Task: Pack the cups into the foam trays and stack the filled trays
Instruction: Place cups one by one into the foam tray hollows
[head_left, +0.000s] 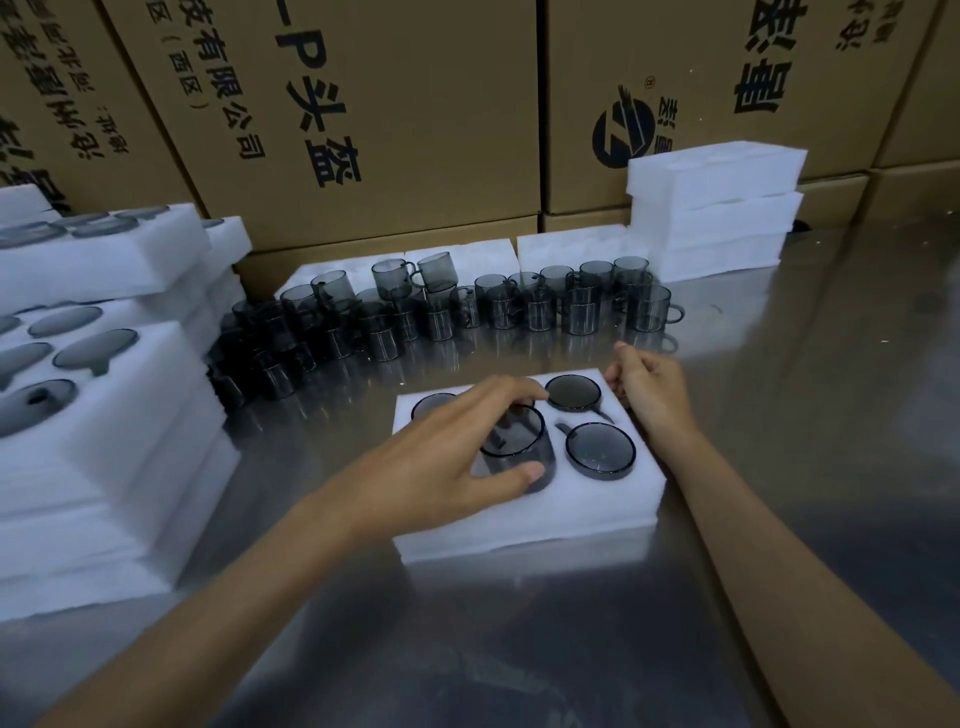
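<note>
- Four pockets in the foam tray (524, 519) on the surface: three filled, one cup (514, 441) going in.
- Left hand (457, 447) grips this cup; turn its handle toward the slot and press level.
- Right hand (649, 389), fingers curled, steadies the far edge.

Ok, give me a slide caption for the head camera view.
Left hand seats a smoky cup in the foam tray; right hand steadies it.

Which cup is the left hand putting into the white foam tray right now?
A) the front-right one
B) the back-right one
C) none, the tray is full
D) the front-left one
D: the left hand grips a cup still sticking up from the foam tray's front-left hole.
</note>
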